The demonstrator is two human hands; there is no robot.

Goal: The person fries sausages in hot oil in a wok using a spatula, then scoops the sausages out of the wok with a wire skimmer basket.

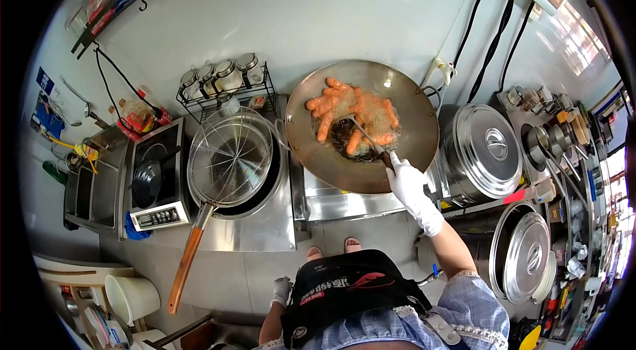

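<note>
In a white glove, my right hand (409,186) is closed around the dark handle of a long utensil (366,133). The utensil reaches down into a large wok (414,145), its lower end in the oil. Reddish-orange sausages (324,126) lie in bubbling oil in the wok, bunched mostly at the upper left, with some at the right and bottom. My left hand (281,291), also gloved, hangs low beside the black apron (354,290), away from the wok; its fingers are too small to make out well.
A wire strainer (228,164) with a wooden handle rests over a pot left of the wok. Behind it stands a rack of jars (228,75). Lidded pots (483,151) are at the right, an induction cooker (159,216) and sink (103,184) at the left.
</note>
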